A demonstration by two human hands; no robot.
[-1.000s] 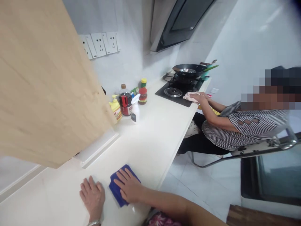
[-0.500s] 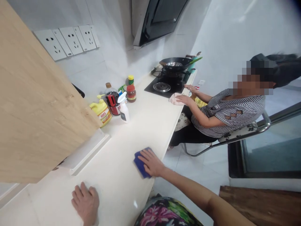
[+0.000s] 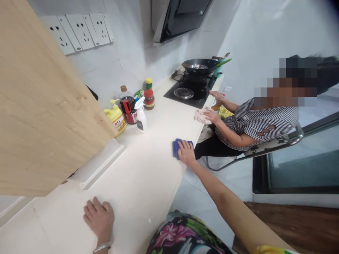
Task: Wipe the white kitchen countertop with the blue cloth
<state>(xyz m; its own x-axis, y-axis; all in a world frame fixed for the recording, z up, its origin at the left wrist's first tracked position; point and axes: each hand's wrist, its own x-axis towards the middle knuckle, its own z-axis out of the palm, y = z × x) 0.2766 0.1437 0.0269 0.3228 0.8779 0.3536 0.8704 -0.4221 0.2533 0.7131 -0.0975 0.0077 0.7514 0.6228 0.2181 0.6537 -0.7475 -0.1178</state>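
Note:
Pressed down on a folded blue cloth (image 3: 176,148) is my right hand (image 3: 187,154), arm stretched forward. The cloth lies on the white countertop (image 3: 137,176), close to its front edge. My left hand (image 3: 100,217) rests on the counter at the lower left, fingers slightly bent and apart, with nothing in it. A bracelet shows at that wrist. Beyond the blue cloth, a co-worker's hand (image 3: 210,115) lies on a pale pink cloth (image 3: 200,114) at the counter edge.
A white spray bottle (image 3: 141,120), yellow pump bottle (image 3: 119,123), dark sauce bottle (image 3: 129,109) and red-lidded jar (image 3: 149,100) stand along the wall. A wok (image 3: 200,70) sits on the black cooktop (image 3: 184,93). A wooden panel (image 3: 53,106) juts in at left. The co-worker sits on a chair.
My right hand has slid the blue cloth forward along the counter, away from me and to the right. My left hand stays about where it was. The co-worker's pink cloth is more bunched.

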